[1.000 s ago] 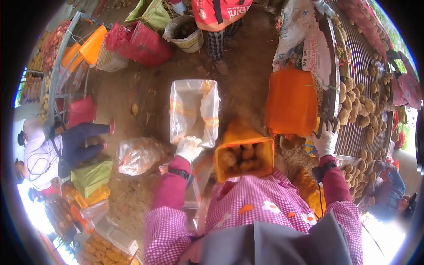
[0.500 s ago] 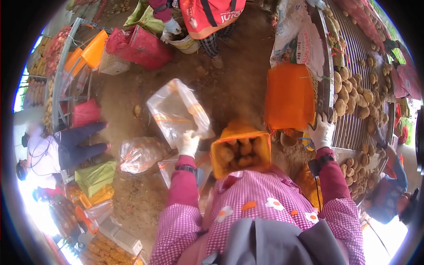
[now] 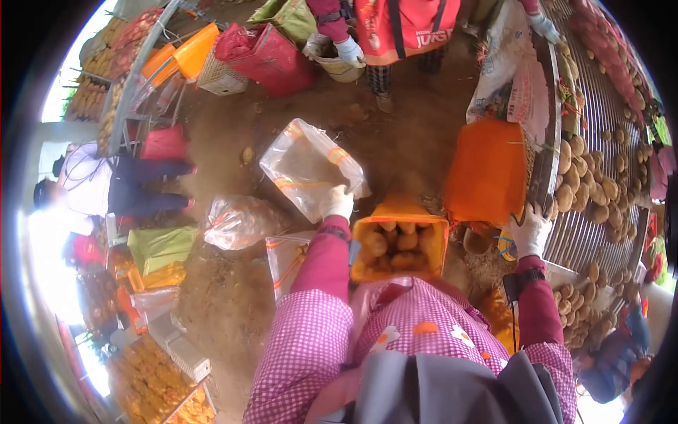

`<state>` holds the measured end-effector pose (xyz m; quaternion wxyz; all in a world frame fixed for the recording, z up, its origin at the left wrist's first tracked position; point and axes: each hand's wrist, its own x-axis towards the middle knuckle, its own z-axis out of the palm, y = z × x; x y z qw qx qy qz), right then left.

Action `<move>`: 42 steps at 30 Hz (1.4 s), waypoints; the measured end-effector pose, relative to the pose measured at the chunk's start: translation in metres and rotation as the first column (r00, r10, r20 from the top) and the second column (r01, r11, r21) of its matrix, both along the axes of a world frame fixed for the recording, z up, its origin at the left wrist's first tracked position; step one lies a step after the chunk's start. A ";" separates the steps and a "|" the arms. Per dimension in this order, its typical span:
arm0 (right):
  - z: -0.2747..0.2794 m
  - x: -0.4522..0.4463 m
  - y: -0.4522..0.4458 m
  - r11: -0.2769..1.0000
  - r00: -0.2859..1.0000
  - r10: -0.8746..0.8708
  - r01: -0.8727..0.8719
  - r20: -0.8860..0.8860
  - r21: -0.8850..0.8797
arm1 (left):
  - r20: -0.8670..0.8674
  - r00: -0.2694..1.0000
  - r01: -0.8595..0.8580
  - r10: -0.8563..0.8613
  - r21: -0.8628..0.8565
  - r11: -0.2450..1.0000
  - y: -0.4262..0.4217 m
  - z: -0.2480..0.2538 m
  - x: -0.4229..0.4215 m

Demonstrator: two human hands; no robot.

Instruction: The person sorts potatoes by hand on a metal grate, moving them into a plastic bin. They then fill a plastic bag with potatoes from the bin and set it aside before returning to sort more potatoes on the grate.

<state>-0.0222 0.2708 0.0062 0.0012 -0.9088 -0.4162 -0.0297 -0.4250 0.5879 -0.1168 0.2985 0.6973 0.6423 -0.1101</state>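
My left hand (image 3: 337, 202), in a white glove, grips the near edge of a clear plastic-lined container (image 3: 300, 185) with orange stripes, which sits tilted at an angle. Just right of it, an orange-lined container (image 3: 439, 244) with potatoes (image 3: 406, 242) inside stands against my apron. My right hand (image 3: 530, 232), also gloved, rests with fingers apart at the edge of the slatted sorting table (image 3: 549, 166), near the orange-covered container (image 3: 487, 173). Many potatoes (image 3: 597, 185) lie on the slats.
A filled clear bag (image 3: 244, 222) lies on the ground at left. Ahead stands a co-worker with a red apron (image 3: 406, 32), beside a bucket (image 3: 339, 67) and a red-lined basket (image 3: 272, 60). Another person (image 3: 88, 180) is at far left, and one (image 3: 618, 360) at lower right.
The clear-lined container has turned from upright to slanted, with my left hand still on its edge. The view has shifted, and the co-worker ahead now has a hand by the bucket's rim.
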 end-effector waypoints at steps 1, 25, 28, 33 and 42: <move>0.005 -0.003 0.001 1.000 0.999 0.030 -0.030 0.038 0.001 | -0.006 0.999 -0.038 0.038 -0.037 0.999 0.004 0.008 0.004; 0.052 -0.029 -0.086 0.922 0.958 0.171 -0.074 -0.231 0.380 | 0.053 0.997 -0.065 0.060 0.109 0.992 -0.380 -0.003 -0.268; 0.046 -0.062 -0.145 0.863 0.961 0.246 -0.156 -0.129 0.481 | -0.175 0.982 -0.085 0.072 -0.067 0.994 -0.395 0.010 -0.256; 0.042 -0.088 -0.285 0.838 0.890 0.351 -0.161 -0.290 0.521 | -0.194 0.979 0.060 -0.067 -0.043 0.997 -0.349 0.030 -0.170; 0.036 -0.105 -0.438 0.877 0.885 -0.443 0.461 -0.144 0.136 | 0.035 0.500 0.722 -0.865 0.535 0.439 -0.329 0.121 0.200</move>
